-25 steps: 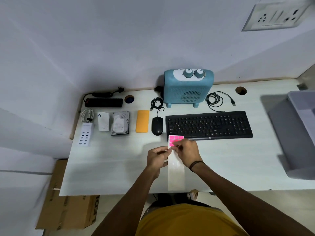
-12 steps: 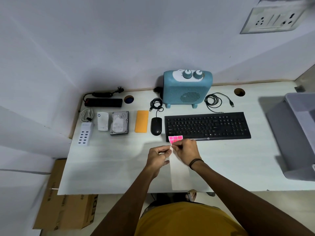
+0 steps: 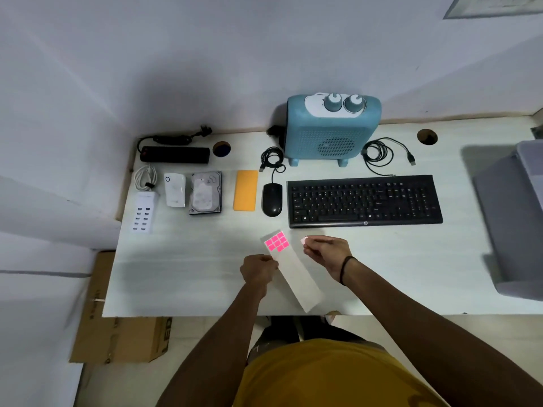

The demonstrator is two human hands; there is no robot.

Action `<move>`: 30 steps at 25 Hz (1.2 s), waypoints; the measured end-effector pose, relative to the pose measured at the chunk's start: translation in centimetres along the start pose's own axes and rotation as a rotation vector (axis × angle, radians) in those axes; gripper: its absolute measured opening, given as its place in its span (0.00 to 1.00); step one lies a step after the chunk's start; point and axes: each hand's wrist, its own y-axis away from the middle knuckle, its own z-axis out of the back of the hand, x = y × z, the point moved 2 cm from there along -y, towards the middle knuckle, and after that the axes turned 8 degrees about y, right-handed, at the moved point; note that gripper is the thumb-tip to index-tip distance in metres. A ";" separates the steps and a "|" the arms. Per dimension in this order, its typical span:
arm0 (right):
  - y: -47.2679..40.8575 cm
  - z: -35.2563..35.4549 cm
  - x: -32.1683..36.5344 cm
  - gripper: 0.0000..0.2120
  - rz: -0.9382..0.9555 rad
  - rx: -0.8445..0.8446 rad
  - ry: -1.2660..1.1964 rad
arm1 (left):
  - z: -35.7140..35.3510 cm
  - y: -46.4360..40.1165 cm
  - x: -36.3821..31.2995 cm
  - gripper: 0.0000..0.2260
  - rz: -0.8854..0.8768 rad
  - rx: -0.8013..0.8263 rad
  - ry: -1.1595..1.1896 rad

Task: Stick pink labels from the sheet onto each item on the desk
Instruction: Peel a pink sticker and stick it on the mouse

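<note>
Left hand pinches long white backing sheet at its edge, tilted over white desk; remaining pink square labels at its far end. Right hand, apart, pinches one peeled pink label just below black keyboard.

Mouse lies left of keyboard, heater behind.

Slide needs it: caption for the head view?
Left hand holds label sheet; right hand pinches a peeled label.
</note>
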 end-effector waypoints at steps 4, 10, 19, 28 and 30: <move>-1.1 -0.7 0.4 0.07 -0.051 0.026 -0.007 | 0.3 -1.3 0.2 0.04 -0.074 -0.037 -0.307; -2.9 -1.5 3.5 0.05 -0.035 0.031 -0.016 | 0.3 -3.6 -5.2 0.19 -0.291 -0.108 -0.434; -7.2 -1.0 10.1 0.05 0.014 -0.078 -0.008 | -4.8 -8.5 -16.5 0.25 -0.493 -0.045 -0.670; -8.1 -2.0 11.1 0.04 0.024 -0.026 -0.055 | -5.6 -10.0 -16.1 0.24 -0.483 -0.025 -0.422; -7.7 -2.4 11.5 0.06 0.049 -0.003 0.012 | -4.2 -9.5 -16.1 0.23 -0.378 0.059 -0.056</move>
